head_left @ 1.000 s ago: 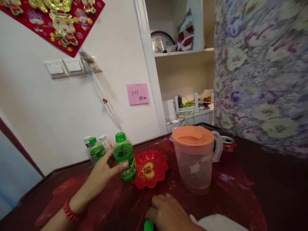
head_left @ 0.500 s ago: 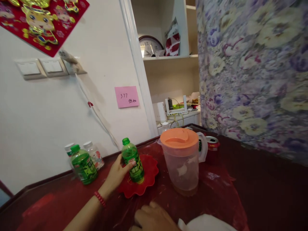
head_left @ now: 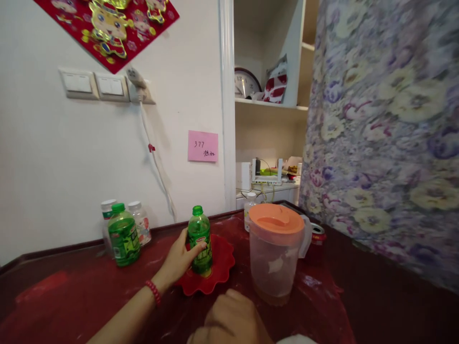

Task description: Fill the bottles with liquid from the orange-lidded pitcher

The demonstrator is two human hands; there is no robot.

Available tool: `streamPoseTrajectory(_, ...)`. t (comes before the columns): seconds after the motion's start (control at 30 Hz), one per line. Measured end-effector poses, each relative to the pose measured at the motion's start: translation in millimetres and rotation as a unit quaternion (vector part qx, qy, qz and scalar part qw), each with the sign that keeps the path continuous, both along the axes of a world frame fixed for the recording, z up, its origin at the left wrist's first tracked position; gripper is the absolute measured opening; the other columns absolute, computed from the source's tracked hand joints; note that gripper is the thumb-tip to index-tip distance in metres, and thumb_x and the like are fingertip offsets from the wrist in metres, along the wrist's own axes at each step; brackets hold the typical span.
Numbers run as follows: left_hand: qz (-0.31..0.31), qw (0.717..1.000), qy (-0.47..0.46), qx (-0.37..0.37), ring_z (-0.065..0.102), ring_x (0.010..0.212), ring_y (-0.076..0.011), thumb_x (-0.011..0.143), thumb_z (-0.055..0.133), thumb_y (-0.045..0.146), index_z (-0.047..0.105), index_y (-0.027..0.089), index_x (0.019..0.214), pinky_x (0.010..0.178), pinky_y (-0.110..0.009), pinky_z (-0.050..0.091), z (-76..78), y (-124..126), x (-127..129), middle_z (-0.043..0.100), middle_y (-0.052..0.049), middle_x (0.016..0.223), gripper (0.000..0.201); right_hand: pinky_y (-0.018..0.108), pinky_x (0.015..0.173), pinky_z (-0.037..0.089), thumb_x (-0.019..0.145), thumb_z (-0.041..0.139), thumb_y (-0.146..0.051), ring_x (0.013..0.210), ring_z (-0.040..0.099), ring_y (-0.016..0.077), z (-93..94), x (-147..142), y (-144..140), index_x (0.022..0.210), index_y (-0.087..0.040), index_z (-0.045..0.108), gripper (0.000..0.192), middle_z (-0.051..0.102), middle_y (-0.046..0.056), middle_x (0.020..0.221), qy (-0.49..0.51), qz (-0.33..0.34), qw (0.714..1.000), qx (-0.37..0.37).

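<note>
Since a second ago, the green bottle [head_left: 200,244] has gone from being held above the desk [head_left: 53,306] beside the dish to standing upright on the red scalloped dish [head_left: 218,272], and the view has swung a little. Left hand [head_left: 179,260], with a red bead bracelet [head_left: 153,292] at the wrist, has its fingers [head_left: 198,249] clamped round the bottle's lower half, the thumb across the label. Dish and bottle sit near the middle of the desk, toward its far edge by the wall. Right hand [head_left: 229,322] rests low at the near edge, knuckles up and fingers curled under; whether it grips anything cannot be told. Just right of the dish stands a clear jug [head_left: 275,258] with an orange lid [head_left: 276,218], and a red can [head_left: 316,236] peeks out behind its handle. Toward the far left corner another green bottle [head_left: 124,235] stands in front of two white-capped bottles [head_left: 139,223]. A small white-capped bottle [head_left: 249,210] stands at the far edge behind the jug.
</note>
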State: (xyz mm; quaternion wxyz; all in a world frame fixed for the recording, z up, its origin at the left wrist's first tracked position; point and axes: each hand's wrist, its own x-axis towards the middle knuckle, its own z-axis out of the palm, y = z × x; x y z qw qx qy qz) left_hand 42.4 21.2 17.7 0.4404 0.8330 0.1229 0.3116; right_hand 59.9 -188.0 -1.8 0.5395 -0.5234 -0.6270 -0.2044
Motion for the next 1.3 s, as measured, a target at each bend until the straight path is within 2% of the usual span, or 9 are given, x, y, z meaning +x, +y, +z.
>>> streamPoseTrajectory(0.07, -0.011, 1.0, -0.009, 0.003, 0.06, 0.119, -0.0294, 0.083, 0.065, 0.048, 0.05, 0.015, 0.129, 0.106, -0.044, 0.044, 0.1, 1.6, -0.7, 0.066, -0.013, 0.126, 0.058, 0.026, 0.057, 0.037, 0.097, 0.038, -0.064, 0.057, 0.052, 0.0138, 16.0, -0.3, -6.0, 0.081, -0.025, 0.071, 0.053, 0.057, 0.0, 0.06, 0.139, 0.012, 0.99, 0.012)
streamPoseTrajectory(0.17, -0.016, 1.0, -0.001, 0.002, 0.062, 0.116, -0.03, 0.083, 0.065, 0.049, 0.049, 0.016, 0.13, 0.105, -0.045, 0.045, -0.3, 5.0, -0.6, 0.066, -0.013, 0.125, 0.06, 0.024, 0.057, 0.04, 0.095, 0.047, -0.062, 0.059, 0.051, 0.0131, 44.8, 6.7, -19.1, 0.091, -0.022, 0.072, 0.048, 0.058, 0.001, 0.066, 0.335, 0.044, 0.939, -0.057)
streamPoseTrajectory(0.27, -0.015, 1.0, 0.006, -0.005, 0.063, 0.116, -0.0312, 0.08, 0.065, 0.05, 0.049, 0.016, 0.13, 0.103, -0.046, 0.047, -1.6, 8.9, 0.6, 0.066, -0.013, 0.126, 0.062, 0.023, 0.053, 0.04, 0.092, 0.053, -0.061, 0.058, 0.05, 0.0126, 74.6, 25.1, -39.1, 0.093, -0.018, 0.071, 0.046, 0.056, 0.0, 0.065, 0.399, 0.06, 0.914, -0.04)
streamPoseTrajectory(0.37, -0.022, 1.0, 0.006, -0.006, 0.059, 0.121, -0.0313, 0.079, 0.065, 0.05, 0.049, 0.017, 0.13, 0.107, -0.045, 0.043, -3.6, 11.9, 1.0, 0.064, -0.014, 0.13, 0.063, 0.024, 0.062, 0.044, 0.087, 0.063, -0.056, 0.068, 0.056, 0.015, 96.9, 55.8, -63.9, 0.093, -0.018, 0.072, 0.039, 0.064, 0.003, 0.076, 0.372, -0.07, 0.922, 0.079)
streamPoseTrajectory(0.47, -0.03, 1.0, 0.009, -0.005, 0.057, 0.123, -0.0303, 0.08, 0.064, 0.049, 0.047, 0.016, 0.132, 0.109, -0.045, 0.04, -5.4, 13.0, 0.5, 0.061, -0.014, 0.133, 0.063, 0.026, 0.071, 0.046, 0.083, 0.067, -0.059, 0.079, 0.059, 0.0169, 104.7, 94.6, -85.8, 0.095, -0.02, 0.07, 0.041, 0.066, 0.002, 0.085, 0.366, -0.208, 0.885, 0.2)
streamPoseTrajectory(0.67, -0.058, 0.998, -0.003, -0.033, 0.059, 0.119, -0.0284, 0.081, 0.064, 0.045, 0.046, 0.017, 0.132, 0.105, -0.04, 0.044, -2.8, 7.5, -1.6, 0.064, -0.012, 0.129, 0.061, 0.035, 0.091, 0.046, 0.073, 0.07, -0.062, 0.104, 0.059, 0.0232, 66.7, 154.8, -100.5, 0.106, -0.021, 0.068, 0.053, 0.067, 0.004, 0.112, 0.424, -0.273, 0.848, 0.165)
streamPoseTrajectory(0.93, -0.053, 0.998, -0.007, -0.033, 0.062, 0.113, -0.0279, 0.08, 0.064, 0.041, 0.051, 0.016, 0.128, 0.1, -0.04, 0.047, -4.1, 6.9, -1.4, 0.068, -0.01, 0.12, 0.056, 0.033, 0.097, 0.05, 0.072, 0.076, -0.059, 0.119, 0.058, 0.023, 8.2, 163.6, -86.1, 0.113, -0.024, 0.069, 0.054, 0.071, 0.001, 0.116, 0.614, -0.024, 0.771, 0.166)
streamPoseTrajectory(1.13, -0.044, 0.998, -0.008, -0.049, 0.061, 0.118, -0.0283, 0.078, 0.066, 0.035, 0.049, 0.016, 0.133, 0.101, -0.038, 0.046, -5.8, 5.1, -4.4, 0.067, -0.01, 0.125, 0.06, 0.039, 0.09, 0.055, 0.077, 0.072, -0.06, 0.096, 0.069, 0.0231, -7.1, 167.2, -81.7, 0.105, -0.029, 0.073, 0.042, 0.076, 0.0, 0.098, 0.671, 0.036, 0.722, 0.165)
streamPoseTrajectory(1.3, -0.035, 0.998, -0.016, -0.053, 0.063, 0.112, -0.026, 0.077, 0.067, 0.031, 0.052, 0.017, 0.129, 0.1, -0.036, 0.046, -6.8, 3.5, -6.7, 0.068, -0.009, 0.122, 0.056, 0.031, 0.071, 0.06, 0.07, 0.081, -0.054, 0.073, 0.068, 0.0178, -4.4, 176.6, -78.7, 0.09, -0.026, 0.073, 0.035, 0.072, -0.002, 0.079, 0.695, 0.066, 0.695, 0.171)
